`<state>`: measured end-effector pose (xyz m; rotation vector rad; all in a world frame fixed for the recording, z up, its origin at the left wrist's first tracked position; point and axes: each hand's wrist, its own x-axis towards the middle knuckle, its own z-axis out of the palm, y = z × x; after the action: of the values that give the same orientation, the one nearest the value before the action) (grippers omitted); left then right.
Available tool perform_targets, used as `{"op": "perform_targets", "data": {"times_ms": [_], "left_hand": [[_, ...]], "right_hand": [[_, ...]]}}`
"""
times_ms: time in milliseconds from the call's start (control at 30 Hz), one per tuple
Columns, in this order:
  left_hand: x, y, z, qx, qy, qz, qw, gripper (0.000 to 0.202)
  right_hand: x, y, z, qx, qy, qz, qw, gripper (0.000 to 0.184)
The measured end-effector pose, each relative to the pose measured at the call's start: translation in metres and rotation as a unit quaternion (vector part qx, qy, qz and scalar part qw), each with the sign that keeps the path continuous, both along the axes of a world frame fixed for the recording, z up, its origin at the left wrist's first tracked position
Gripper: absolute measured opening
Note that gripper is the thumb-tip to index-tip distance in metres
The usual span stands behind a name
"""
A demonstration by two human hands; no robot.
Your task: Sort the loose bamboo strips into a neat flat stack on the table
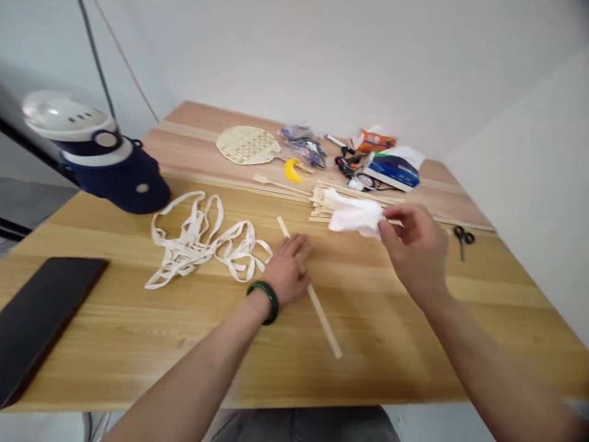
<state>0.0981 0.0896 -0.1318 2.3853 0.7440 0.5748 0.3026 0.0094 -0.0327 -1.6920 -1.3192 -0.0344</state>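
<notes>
My left hand (289,270), with a dark green bangle (267,299) at the wrist, is closed over the middle of a thin wooden strip (324,319) that slants across the table. Part of the strip is hidden under the fingers. Between thumb and fingers my right hand (409,245) pinches a white tissue (354,213), held up by one end. Behind the tissue lies a bundle of wooden strips (319,199), partly covered by it. A tangle of white cotton tape (197,242) lies left of my left hand.
A navy lidded container (119,166) and a dark tablet (43,319) occupy the left side. Farther back are a woven fan (248,145), a yellow tape piece (292,170), a plastic bag (304,144) and a tissue pack (393,170). Black scissors (463,238) lie at right.
</notes>
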Motion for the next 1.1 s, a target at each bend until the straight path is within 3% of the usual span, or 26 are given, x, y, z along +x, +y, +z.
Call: {"op": "perform_targets", "data": {"times_ms": [67,133,233,333,433,500,600,700,800,900,1000,1067,1100], "left_hand": [[-0.002,0.001,-0.001,0.009,-0.003,-0.002,1.000,0.065],[-0.004,0.001,-0.002,0.023,-0.004,0.002,1.000,0.062],[-0.003,0.002,-0.003,0.051,0.001,0.010,0.999,0.053],[0.000,0.002,-0.006,0.076,0.012,0.014,0.997,0.047],[0.001,0.003,-0.009,0.090,0.019,0.016,0.996,0.045],[0.001,0.004,-0.010,0.094,0.019,0.019,0.995,0.045],[-0.001,0.007,-0.012,0.095,0.015,0.024,0.995,0.046],[-0.001,0.009,-0.013,0.092,0.009,0.030,0.995,0.049],[-0.002,0.010,-0.013,0.091,0.001,0.048,0.995,0.049],[-0.006,0.010,-0.011,0.092,-0.005,0.063,0.994,0.048],[-0.010,0.009,-0.009,0.093,-0.007,0.061,0.994,0.047],[-0.011,0.008,-0.008,0.092,-0.010,0.059,0.994,0.048],[-0.011,0.008,-0.008,0.093,-0.010,0.059,0.994,0.048]], "right_hand": [[0.017,-0.066,-0.017,-0.065,-0.079,-0.032,0.994,0.022],[0.023,-0.111,-0.037,-0.141,-0.172,0.002,0.975,0.021],[0.019,-0.137,-0.058,-0.157,-0.231,-0.023,0.960,0.017],[0.017,-0.128,-0.069,-0.122,-0.234,-0.064,0.962,0.020],[0.028,-0.111,-0.086,-0.144,-0.194,-0.003,0.970,0.039],[0.041,-0.105,-0.097,-0.160,-0.155,0.036,0.974,0.042],[0.045,-0.104,-0.102,-0.146,-0.120,-0.001,0.982,0.046],[0.002,-0.104,-0.093,-0.131,-0.122,-0.016,0.984,0.048],[-0.070,-0.090,-0.086,-0.169,-0.179,0.127,0.961,0.045],[-0.101,-0.066,-0.091,-0.222,-0.189,0.107,0.951,0.050],[-0.058,-0.078,-0.101,-0.264,-0.178,0.032,0.947,0.052],[-0.008,-0.126,-0.103,-0.286,-0.168,-0.027,0.943,0.056],[0.017,-0.162,-0.101,-0.293,-0.157,-0.091,0.939,0.059]]}}
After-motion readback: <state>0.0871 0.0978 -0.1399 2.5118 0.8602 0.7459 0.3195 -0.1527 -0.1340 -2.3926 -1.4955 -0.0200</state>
